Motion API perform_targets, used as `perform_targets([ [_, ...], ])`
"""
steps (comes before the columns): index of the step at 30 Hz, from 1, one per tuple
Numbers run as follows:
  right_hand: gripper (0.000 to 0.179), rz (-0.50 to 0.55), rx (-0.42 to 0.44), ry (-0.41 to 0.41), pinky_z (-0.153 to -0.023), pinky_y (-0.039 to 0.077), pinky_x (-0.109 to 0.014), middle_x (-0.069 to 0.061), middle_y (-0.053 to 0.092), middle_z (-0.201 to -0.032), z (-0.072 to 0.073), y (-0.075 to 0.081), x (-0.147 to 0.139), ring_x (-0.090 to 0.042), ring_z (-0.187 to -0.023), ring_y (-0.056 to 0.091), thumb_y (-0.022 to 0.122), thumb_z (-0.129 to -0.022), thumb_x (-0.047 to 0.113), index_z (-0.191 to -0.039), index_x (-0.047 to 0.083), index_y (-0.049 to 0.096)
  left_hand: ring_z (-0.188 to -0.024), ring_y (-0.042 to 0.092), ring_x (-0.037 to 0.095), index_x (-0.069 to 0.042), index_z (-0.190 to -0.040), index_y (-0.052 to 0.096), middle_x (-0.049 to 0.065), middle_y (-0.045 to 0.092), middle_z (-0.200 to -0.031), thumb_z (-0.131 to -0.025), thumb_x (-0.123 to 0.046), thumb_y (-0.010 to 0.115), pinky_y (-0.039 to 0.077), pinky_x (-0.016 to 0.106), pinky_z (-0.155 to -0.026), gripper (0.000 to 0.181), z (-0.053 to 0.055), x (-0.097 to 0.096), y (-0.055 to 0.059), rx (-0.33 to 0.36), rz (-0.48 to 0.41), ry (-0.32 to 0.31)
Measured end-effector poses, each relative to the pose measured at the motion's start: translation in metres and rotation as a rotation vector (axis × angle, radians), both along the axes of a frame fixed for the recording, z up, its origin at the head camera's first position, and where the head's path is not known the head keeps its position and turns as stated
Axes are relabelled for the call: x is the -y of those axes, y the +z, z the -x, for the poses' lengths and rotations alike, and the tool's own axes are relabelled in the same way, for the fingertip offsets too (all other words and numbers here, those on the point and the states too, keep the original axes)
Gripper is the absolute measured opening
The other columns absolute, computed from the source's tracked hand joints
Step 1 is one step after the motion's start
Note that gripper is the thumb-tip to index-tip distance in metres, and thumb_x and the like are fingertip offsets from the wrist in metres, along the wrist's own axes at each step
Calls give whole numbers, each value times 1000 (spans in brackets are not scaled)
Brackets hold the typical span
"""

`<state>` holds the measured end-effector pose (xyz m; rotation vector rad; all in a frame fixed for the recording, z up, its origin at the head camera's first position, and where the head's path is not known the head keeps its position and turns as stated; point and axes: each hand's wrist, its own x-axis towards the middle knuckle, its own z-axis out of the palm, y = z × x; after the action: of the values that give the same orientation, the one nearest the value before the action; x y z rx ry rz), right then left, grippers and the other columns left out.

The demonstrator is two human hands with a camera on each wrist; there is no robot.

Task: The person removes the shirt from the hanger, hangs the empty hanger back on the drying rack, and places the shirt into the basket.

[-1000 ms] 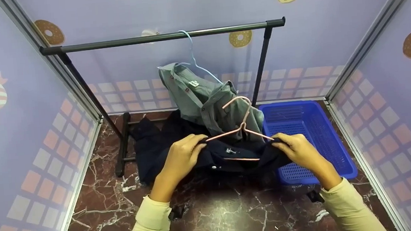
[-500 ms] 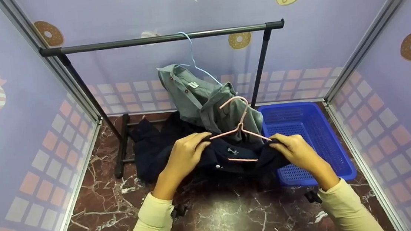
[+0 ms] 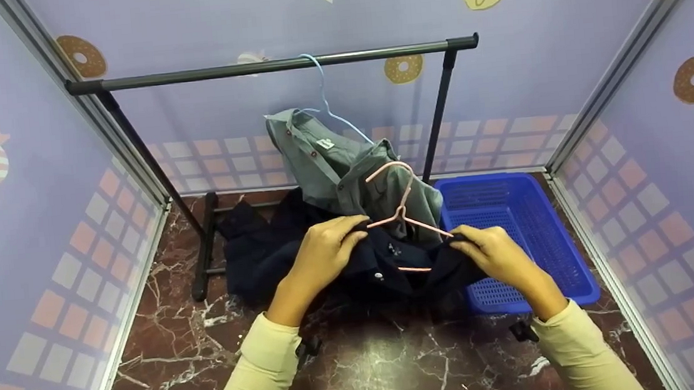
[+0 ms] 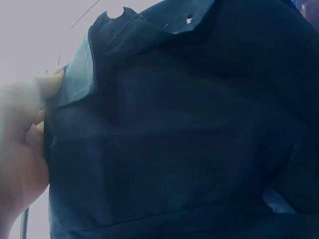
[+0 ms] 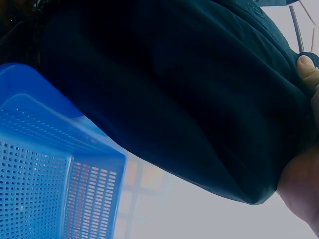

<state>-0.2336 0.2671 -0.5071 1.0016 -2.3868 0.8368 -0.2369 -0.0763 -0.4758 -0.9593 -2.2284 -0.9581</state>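
My left hand (image 3: 326, 253) pinches a dark navy shirt (image 3: 353, 270) at one shoulder, by the collar, in the head view. At the other shoulder my right hand (image 3: 495, 254) pinches the same shirt. A pink hanger (image 3: 401, 214) sits inside it, with its hook and upper arms showing above the neckline and part of its bottom bar showing in the opening. In the left wrist view the shirt (image 4: 164, 134) hangs beside the thumb. Its cloth (image 5: 179, 99) drapes below my fingers in the right wrist view. Fabric hides the hanger's ends.
Behind the hands, a grey-green shirt (image 3: 319, 160) droops from a light blue hanger (image 3: 323, 90) on the rack's black bar (image 3: 204, 74). A blue perforated basket (image 3: 568, 245) stands on the marbled floor (image 3: 179, 360) at right. Patterned walls enclose three sides.
My left hand has moved right, closer to the hanger's neck and to my right hand. The hanger and my right hand have shifted slightly left. Less of the bottom bar shows.
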Motion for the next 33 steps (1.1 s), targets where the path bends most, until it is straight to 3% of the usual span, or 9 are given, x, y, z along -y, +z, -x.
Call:
perform_targets([
  [10,14,-8,6,8,-57,53,-32,1,71,-76,1,1,8,-8,-63,59,76,-89,1,-100,10,72,-105,75,26,1,-116,75,13,78,-113,-97,-13,71,60,39,-92,24,4,-13,6,35,-32,-28],
  [17,14,-6,4,8,-57,54,-33,0,72,-77,2,0,13,-9,-63,60,76,-90,2,-101,11,73,-91,76,22,-3,-109,74,8,79,-102,-98,-16,70,61,37,-81,18,7,-22,8,68,-47,-30],
  [26,12,2,40,-8,-57,52,-33,1,71,-77,0,-3,18,-7,-64,57,75,-92,4,-102,10,73,-85,76,24,-3,-102,73,8,78,-94,-99,-20,69,61,39,-77,17,4,-27,10,4,11,8],
  [33,22,-67,74,-100,-66,57,-45,-5,76,-88,-7,1,24,-21,-73,70,74,-96,21,-117,16,71,-85,76,25,-5,-101,73,7,78,-94,-98,-19,70,62,40,-76,15,3,-27,5,-11,39,31],
])
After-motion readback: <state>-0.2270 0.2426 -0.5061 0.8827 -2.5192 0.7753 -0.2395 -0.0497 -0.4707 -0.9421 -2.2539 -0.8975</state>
